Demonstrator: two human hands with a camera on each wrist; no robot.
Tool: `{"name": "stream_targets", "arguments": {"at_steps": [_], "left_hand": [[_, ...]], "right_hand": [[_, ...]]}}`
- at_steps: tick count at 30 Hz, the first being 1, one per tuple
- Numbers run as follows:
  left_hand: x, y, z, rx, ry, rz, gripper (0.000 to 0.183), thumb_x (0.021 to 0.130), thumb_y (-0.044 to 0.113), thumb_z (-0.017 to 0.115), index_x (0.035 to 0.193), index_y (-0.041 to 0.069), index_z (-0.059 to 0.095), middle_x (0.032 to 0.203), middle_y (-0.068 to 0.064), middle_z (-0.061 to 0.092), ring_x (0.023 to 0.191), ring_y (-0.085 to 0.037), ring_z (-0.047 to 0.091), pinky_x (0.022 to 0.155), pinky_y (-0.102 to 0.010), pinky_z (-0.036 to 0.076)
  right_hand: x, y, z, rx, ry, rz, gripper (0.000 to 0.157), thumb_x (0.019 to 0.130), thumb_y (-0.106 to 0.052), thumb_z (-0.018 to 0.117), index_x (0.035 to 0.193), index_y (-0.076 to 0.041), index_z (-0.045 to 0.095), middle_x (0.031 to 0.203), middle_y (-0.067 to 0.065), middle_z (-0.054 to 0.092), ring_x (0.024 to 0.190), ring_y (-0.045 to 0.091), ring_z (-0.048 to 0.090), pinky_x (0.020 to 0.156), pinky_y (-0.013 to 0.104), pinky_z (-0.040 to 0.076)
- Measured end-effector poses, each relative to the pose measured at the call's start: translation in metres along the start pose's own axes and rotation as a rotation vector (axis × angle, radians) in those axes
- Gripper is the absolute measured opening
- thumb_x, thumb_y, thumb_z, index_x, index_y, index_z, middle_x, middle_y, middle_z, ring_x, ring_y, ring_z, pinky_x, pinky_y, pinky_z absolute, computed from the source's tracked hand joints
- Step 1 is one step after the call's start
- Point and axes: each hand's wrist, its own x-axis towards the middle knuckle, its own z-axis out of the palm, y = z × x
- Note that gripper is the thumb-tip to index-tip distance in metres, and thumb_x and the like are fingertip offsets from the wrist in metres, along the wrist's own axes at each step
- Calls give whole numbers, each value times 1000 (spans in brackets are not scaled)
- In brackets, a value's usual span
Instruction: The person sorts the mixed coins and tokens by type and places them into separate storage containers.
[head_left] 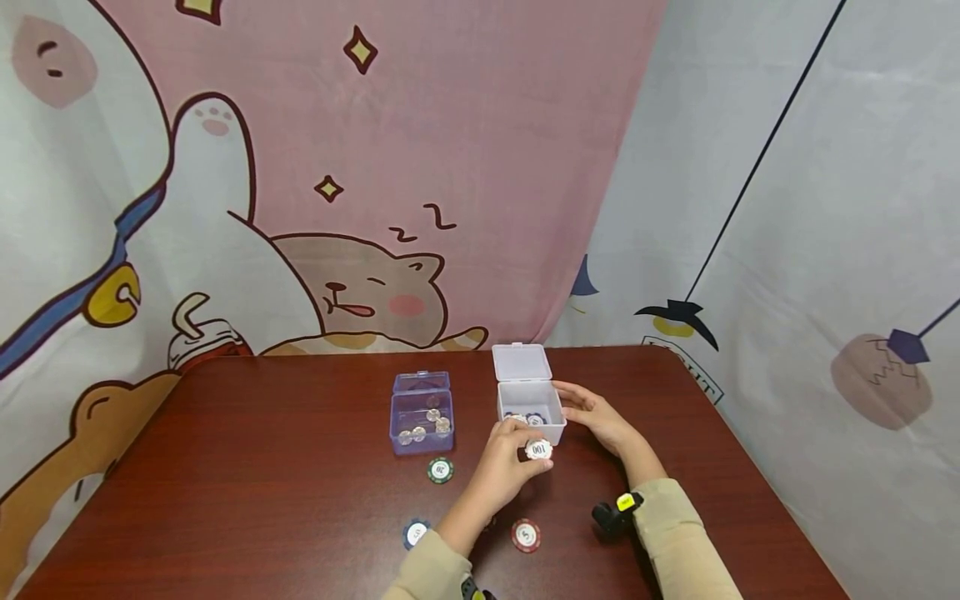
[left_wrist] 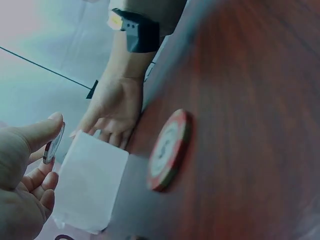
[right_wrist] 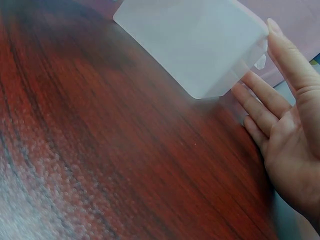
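Note:
Between thumb and fingers, my left hand [head_left: 498, 465] pinches a white poker chip [head_left: 538, 450] marked 100, held over the front of a white plastic box [head_left: 553, 435]. That box stands with its lid [head_left: 521, 362] raised at the back; several chips lie inside, partly covered by the left hand. My right hand [head_left: 603, 421] is at the box's right side, thumb at the front corner and fingers extended along the wall. In the right wrist view, the thumb [right_wrist: 292, 62] meets the edge of the box [right_wrist: 190, 45], with the other fingers fairly straight.
To the left stands an open blue-purple box [head_left: 422, 448] holding several silvery round pieces. A green chip [head_left: 440, 470], a blue chip [head_left: 416, 533] and a red chip [head_left: 526, 535] lie on the brown table [head_left: 262, 475]. A patterned cloth [head_left: 510, 167] hangs behind the table.

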Motion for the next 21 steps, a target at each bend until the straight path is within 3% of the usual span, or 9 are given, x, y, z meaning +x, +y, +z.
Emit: {"name": "stream_targets", "arguments": {"at_steps": [14,21], "left_hand": [[20,-3,-18,67,44,74,36,69,19,77,101,5,68,97,-3,56,91,-17,45,78,-28,38],[31,-7,-21,82,60,50,36,69,20,77,101,5,68,96,-2,55,90,-17,45,79,-33,34]], "right_hand": [[0,0,1,-9,29,36,47,89,-5,52,135,-11,40,132,16,42,115,32,45,93,45,35],[1,1,1,-8,43,53,48,89,-6,53,134,-11,41,133,17,41,113,31,48,92,41,36]]}}
